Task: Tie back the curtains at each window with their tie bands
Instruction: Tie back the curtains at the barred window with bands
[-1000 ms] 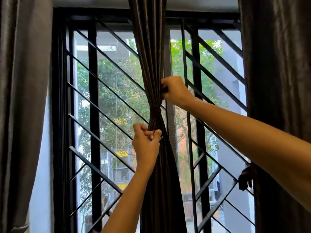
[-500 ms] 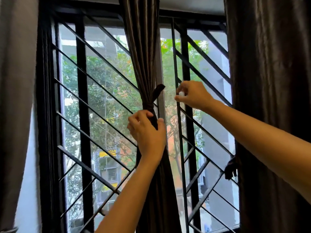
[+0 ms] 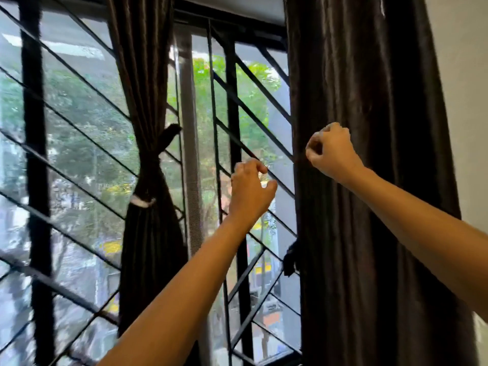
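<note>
A dark brown middle curtain hangs gathered, cinched by its tie band with one loose end sticking up to the right. A second dark curtain hangs loose at the right, its tie band dangling at its left edge. My left hand is in front of the window grille, fingers curled and apart, holding nothing. My right hand is at the left edge of the right curtain, fingers curled; whether it pinches the cloth I cannot tell.
A black window grille with diagonal bars stands behind the curtains. A white wall lies right of the loose curtain. Trees and buildings show outside.
Both hands have let go of the middle curtain and its band and moved right. The view has swung right, so the right curtain now fills more of the frame.
</note>
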The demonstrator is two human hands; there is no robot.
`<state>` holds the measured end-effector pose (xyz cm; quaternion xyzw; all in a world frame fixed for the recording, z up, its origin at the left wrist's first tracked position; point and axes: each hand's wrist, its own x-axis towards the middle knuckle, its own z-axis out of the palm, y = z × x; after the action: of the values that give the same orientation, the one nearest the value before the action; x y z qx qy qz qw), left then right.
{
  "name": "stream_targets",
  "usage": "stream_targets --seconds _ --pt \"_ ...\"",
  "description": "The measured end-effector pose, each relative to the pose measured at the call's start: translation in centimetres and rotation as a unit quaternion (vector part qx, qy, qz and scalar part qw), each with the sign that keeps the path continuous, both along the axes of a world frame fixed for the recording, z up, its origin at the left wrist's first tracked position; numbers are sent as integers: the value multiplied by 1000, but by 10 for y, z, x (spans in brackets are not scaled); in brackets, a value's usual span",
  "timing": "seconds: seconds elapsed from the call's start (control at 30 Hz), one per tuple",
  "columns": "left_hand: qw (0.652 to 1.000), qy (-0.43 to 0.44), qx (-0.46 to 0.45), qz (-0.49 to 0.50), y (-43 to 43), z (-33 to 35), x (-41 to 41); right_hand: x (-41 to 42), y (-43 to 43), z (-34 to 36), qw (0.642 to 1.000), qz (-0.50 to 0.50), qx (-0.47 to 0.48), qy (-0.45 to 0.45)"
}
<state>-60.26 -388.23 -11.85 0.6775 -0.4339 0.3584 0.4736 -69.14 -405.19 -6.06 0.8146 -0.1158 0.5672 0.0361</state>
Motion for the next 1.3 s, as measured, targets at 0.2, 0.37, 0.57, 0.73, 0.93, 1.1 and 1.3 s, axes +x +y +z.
stream_targets --seconds 0.2,0.37,0.57,0.73,0.93,1.1,1.3 --pt "999 27 -40 -14 -96 6 -9 -30 -84 3 999 -18 39 -19" --pt "996 28 -84 -20 -167 22 -29 -44 -154 17 998 -17 59 15" --pt "994 -6 -106 40 -219 62 -29 -38 -214 29 999 -7 50 16" --pt "992 -68 -83 65 -237 96 -26 -27 -245 46 998 -27 50 3" --pt "989 -101 -37 100 -253 126 -15 -14 -273 63 994 -60 67 -64" --pt "982 -128 -28 135 -261 150 -6 0 -289 92 987 -28 101 -118" --pt "977 -140 -34 156 -264 212 -16 0 -309 142 984 29 112 -132"
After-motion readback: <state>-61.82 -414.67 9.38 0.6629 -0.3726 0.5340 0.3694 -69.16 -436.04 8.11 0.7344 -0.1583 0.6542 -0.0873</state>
